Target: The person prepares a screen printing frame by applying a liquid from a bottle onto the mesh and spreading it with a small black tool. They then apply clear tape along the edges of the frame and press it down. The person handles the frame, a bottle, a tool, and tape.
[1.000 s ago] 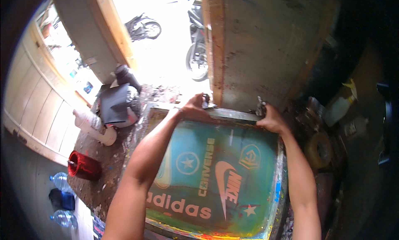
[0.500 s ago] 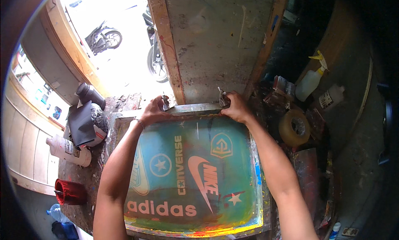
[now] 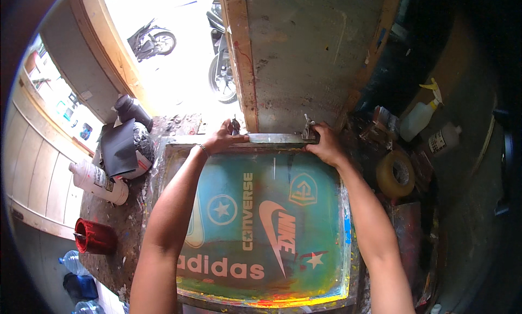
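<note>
A screen-printing frame (image 3: 348,270) lies before me, its blue-green mesh bearing pale logo shapes and its near edge smeared yellow and red. Two metal clamps stand at its far bar. My left hand (image 3: 220,140) is closed about the left clamp (image 3: 235,127), its thumb lying along the bar. At the right clamp (image 3: 308,130), my right hand (image 3: 328,144) closes from the right side, thumb on the frame's inner edge. Fingers of both hands are partly hidden behind the clamps and bar.
On the left of the paint-stained table (image 3: 130,229) are a red cup (image 3: 98,236), a white bottle (image 3: 100,182), a dark jar (image 3: 133,112) and a black sheet (image 3: 118,151). A tape roll (image 3: 395,174) and a spray bottle (image 3: 420,117) stand right. An open doorway lies beyond.
The whole scene has shifted rightward in the picture as my view turned. Both hands stay at the clamps, and the left thumb now stretches farther along the bar.
</note>
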`<state>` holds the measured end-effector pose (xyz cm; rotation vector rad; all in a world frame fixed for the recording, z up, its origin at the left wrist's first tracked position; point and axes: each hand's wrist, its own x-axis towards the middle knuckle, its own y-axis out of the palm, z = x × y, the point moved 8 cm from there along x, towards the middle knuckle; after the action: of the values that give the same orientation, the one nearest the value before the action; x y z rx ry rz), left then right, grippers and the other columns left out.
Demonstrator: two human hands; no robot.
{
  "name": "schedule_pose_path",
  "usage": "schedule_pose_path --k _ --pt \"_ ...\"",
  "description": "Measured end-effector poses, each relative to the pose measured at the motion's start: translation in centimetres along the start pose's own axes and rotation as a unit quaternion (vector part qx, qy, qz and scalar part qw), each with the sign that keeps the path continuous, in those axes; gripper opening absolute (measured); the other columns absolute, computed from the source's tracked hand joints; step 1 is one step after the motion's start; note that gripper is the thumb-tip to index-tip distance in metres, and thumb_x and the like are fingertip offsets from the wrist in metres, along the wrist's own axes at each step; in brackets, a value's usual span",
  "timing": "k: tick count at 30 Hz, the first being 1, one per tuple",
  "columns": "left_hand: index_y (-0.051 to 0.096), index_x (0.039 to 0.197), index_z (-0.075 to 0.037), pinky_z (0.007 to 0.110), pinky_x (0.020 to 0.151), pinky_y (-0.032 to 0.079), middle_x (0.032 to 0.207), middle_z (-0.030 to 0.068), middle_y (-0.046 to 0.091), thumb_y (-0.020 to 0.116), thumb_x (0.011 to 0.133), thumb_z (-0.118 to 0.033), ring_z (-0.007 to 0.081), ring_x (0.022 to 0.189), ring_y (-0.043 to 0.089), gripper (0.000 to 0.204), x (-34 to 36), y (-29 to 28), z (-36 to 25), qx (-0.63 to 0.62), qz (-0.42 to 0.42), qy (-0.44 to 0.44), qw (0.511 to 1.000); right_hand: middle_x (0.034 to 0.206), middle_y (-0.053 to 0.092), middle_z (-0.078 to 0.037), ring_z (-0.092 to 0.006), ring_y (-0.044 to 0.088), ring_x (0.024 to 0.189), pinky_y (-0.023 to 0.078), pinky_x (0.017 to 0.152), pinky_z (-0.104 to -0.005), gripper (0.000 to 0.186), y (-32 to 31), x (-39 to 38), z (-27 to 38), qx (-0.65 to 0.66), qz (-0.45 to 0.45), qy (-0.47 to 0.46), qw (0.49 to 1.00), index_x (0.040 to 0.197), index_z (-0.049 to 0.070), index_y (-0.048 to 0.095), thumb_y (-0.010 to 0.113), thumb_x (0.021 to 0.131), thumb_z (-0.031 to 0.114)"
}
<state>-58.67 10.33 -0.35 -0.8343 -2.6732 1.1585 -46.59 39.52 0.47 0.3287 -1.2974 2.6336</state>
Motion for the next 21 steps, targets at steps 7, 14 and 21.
schedule_pose_path --k 7,14,21 --pt "0.061 0.122 -0.012 0.032 0.083 0.049 0.108 0.0068 0.055 0.086 0.069 -0.052 0.0177 0.095 0.055 0.071 1.4 -0.3 1.7 -0.036 0.083 0.023 0.996 0.106 0.063 -0.02 -0.0362 0.062 0.103 0.048 0.089 -0.0399 0.06 -0.3 0.0 -0.1 0.0 -0.025 -0.023 0.999 0.108 -0.006 0.066 0.088 0.059 0.021" --pt "0.054 0.129 -0.013 0.041 0.091 0.049 0.116 0.014 0.058 0.093 0.056 -0.038 0.0292 0.104 0.057 0.087 0.3 0.0 0.6 0.12 -0.022 0.112 0.986 0.109 0.067 -0.023 -0.0338 0.064 0.104 0.048 0.092 -0.0391 0.061 -0.2 0.3 -0.4 0.003 -0.012 -0.017 1.0 0.111 -0.003 0.067 0.089 0.06 0.024" --pt "0.057 0.122 -0.011 0.039 0.092 0.048 0.113 0.0097 0.061 0.092 0.057 -0.03 0.0272 0.105 0.057 0.076 0.6 0.3 1.2 0.065 -0.051 0.118 0.99 0.114 0.066 -0.023 -0.035 0.062 0.112 0.048 0.096 -0.0394 0.058 -0.5 0.2 0.0 0.07 0.036 0.015 0.997 0.113 -0.003 0.068 0.087 0.063 0.018"
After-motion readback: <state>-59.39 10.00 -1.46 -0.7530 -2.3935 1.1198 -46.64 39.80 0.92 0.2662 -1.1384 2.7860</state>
